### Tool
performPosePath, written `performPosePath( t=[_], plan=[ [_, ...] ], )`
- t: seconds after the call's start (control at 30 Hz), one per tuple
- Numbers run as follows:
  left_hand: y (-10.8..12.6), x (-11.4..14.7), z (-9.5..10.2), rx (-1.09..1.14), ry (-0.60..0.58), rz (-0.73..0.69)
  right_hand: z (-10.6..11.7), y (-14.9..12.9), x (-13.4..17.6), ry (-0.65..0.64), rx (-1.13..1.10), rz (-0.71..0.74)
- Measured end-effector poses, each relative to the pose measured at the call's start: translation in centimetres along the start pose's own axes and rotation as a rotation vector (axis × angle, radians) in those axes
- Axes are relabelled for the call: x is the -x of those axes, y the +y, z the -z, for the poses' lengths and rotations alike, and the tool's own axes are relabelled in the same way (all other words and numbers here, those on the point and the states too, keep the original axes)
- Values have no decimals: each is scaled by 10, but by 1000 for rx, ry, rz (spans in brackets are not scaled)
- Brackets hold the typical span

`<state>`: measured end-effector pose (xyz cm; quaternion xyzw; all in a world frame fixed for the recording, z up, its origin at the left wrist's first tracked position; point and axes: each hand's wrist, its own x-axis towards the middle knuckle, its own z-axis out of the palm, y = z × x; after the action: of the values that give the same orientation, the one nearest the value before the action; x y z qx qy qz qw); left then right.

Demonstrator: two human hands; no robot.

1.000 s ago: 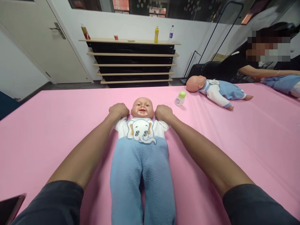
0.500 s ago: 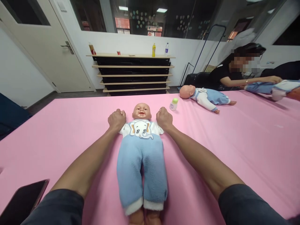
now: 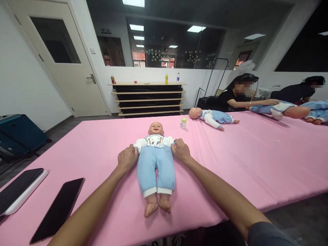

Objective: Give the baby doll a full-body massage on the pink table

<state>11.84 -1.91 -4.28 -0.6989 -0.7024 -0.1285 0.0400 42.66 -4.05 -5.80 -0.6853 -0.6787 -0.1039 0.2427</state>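
On the pink worktop [image 3: 225, 160], we have in front of us a doll [image 3: 155, 160], which lies on its back, with its head away from us and its bare feet toward us. It wears blue and white clothes with an elephant face on the chest. Our left hand [image 3: 128, 158] is closed around the end of one sleeve, and our right hand [image 3: 180, 150] is closed around the end of the other; the doll's own hands are hidden from us. Beyond our right hand, near the doll's head, a small bottle [image 3: 183, 124] with a green cap stands upright. Farther to the right, a second doll [image 3: 216, 117] lies on its back. On our left side, a dark phone [image 3: 58, 210] lies flat.
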Motion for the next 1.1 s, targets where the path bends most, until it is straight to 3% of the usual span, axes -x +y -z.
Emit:
performPosePath(
  t=[0.2, 0.43, 0.77, 1.1],
  plan=[
    [-6, 53, -18, 52, -91, 24, 2, -3, 54, -117, 17, -76],
    [3, 67, -26, 14, -111, 42, 3, -8, 72, -268, 62, -174],
    [10, 84, -14, 34, -126, 17, 6, -6, 81, -150, 21, -181],
    [10, 85, -12, 68, -134, 74, 3, 6, 82, -60, -53, -342]
  ],
)
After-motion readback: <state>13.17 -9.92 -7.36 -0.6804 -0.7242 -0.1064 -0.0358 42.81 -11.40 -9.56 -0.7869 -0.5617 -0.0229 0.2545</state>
